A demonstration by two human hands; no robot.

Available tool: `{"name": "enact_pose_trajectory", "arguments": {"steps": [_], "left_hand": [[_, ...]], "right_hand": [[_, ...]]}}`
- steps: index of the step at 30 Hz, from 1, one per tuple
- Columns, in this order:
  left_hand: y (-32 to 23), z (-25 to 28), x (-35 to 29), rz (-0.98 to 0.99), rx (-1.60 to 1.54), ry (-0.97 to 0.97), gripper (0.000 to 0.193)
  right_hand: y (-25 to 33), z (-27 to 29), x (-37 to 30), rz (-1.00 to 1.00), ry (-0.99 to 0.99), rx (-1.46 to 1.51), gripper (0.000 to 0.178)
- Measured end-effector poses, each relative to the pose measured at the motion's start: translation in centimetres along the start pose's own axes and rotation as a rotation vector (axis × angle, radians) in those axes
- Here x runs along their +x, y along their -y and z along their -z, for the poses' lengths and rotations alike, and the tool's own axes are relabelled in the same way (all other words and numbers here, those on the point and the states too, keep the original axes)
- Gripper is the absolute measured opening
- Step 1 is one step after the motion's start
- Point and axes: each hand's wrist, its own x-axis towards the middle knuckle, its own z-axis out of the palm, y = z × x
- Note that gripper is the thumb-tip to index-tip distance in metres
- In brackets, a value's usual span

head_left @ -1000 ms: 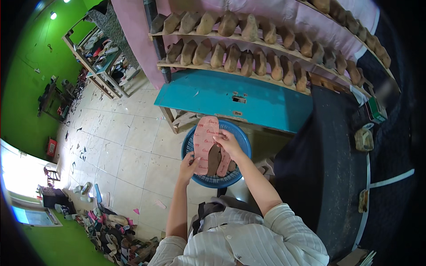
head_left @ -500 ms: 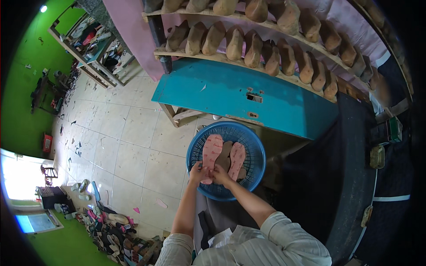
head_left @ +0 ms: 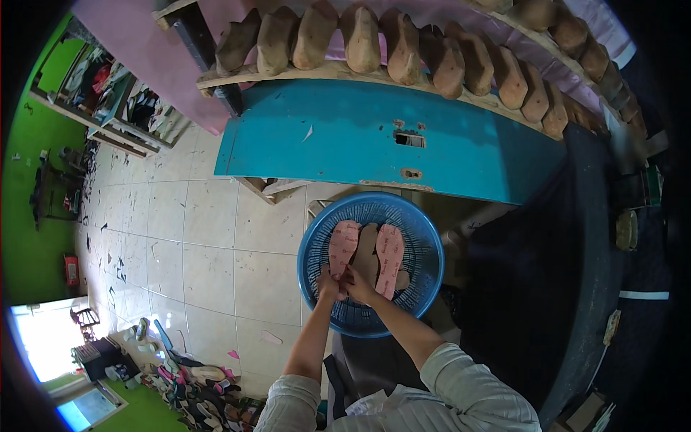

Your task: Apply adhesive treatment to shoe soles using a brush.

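Tiled floor (head_left: 210, 219), nine o'clock; both hands (head_left: 327, 284) (head_left: 358, 286) pinch a pink insole (head_left: 343, 242), now lowered into the basket (head_left: 433, 245) near another insole (head_left: 390, 255).

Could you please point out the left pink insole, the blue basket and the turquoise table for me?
Left pink insole (head_left: 342, 247): head view, on its upper surface.
Blue basket (head_left: 437, 263): head view, on its right rim.
Turquoise table (head_left: 338, 137): head view, on its bare top.

Insoles (head_left: 389, 259) lie in the basket (head_left: 440, 263), before the table (head_left: 324, 137).
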Motion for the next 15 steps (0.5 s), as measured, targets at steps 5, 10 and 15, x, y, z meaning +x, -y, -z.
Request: {"name": "enact_pose_trajectory", "arguments": {"steps": [5, 10, 15], "left_hand": [[1.3, 0.8, -0.3, -0.003, 0.199, -0.048, 0.045], [-0.4, -0.1, -0.6, -0.094, 0.378, -0.050, 0.060], [2.1, 0.0, 0.3, -0.253, 0.705, -0.080, 0.060]], "right_hand": [[1.5, -2.7, -0.2, -0.057, 0.089, 0.043, 0.068], [-0.3, -2.0, 0.1, 0.009, 0.024, -0.019, 0.068], [1.9, -3.3, -1.7, 0.076, -0.089, -0.103, 0.061]]}}
